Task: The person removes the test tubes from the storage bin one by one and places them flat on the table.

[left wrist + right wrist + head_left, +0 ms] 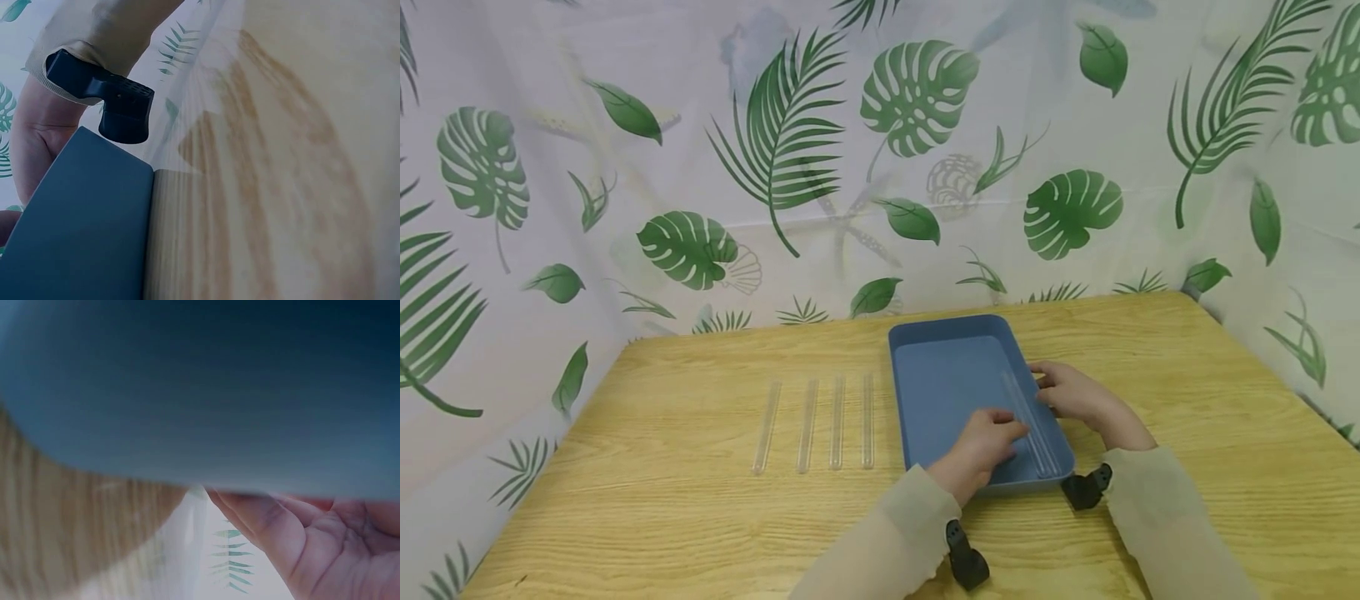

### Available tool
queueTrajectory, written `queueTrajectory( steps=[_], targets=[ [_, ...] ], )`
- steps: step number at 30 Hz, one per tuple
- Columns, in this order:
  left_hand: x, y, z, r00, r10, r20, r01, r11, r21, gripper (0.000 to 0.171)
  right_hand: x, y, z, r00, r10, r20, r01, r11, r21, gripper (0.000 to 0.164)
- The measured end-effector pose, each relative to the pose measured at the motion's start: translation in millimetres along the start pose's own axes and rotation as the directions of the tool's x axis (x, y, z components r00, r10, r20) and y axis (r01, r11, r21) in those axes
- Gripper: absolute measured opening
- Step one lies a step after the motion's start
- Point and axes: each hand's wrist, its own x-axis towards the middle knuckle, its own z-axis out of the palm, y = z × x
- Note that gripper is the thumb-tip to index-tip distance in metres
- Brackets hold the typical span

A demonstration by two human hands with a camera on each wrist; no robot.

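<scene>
A shallow blue tray stands on the wooden table. Along its right side lies a clear slender plastic tube. My left hand reaches over the near edge, loosely bent, its fingertips right at this tube. The right hand is at the outer right wall, its fingers touching the rim. In the left wrist view, the tray's wall fills the lower left and hides most of my left hand. Part of the right palm and fingers shows beneath the tray's blurred wall in the right wrist view.
Left of the tray, several similar clear tubes lie roughly parallel on the table. A leaf-patterned cloth hangs behind and at both sides. Black wrist mounts sit at both sleeves, the right one close to the tray's near right corner.
</scene>
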Motion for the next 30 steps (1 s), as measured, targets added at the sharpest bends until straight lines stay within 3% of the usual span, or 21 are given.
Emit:
queueTrajectory(
  steps=[7, 17, 30],
  targets=[
    [2.9, -1.2, 1.2, 1.000, 0.006, 0.019, -0.006, 0.999, -0.046, 0.032, 0.2, -0.8, -0.7, 1.000, -0.002, 0.000, 0.002, 1.000, 0.001, 0.051],
    [4.6, -3.3, 1.7, 0.997, 0.015, 0.076, -0.014, 1.000, -0.011, 0.032, 0.5, 0.7, -0.3, 1.000, -0.003, -0.004, 0.003, 1.000, -0.017, 0.051],
    [5.1, -3.5, 4.4, 0.999, -0.010, 0.034, 0.008, 0.999, 0.050, 0.031, 1.8, 2.4, 0.0, 1.000, -0.005, 0.000, 0.005, 1.000, -0.002, 0.051]
  ],
)
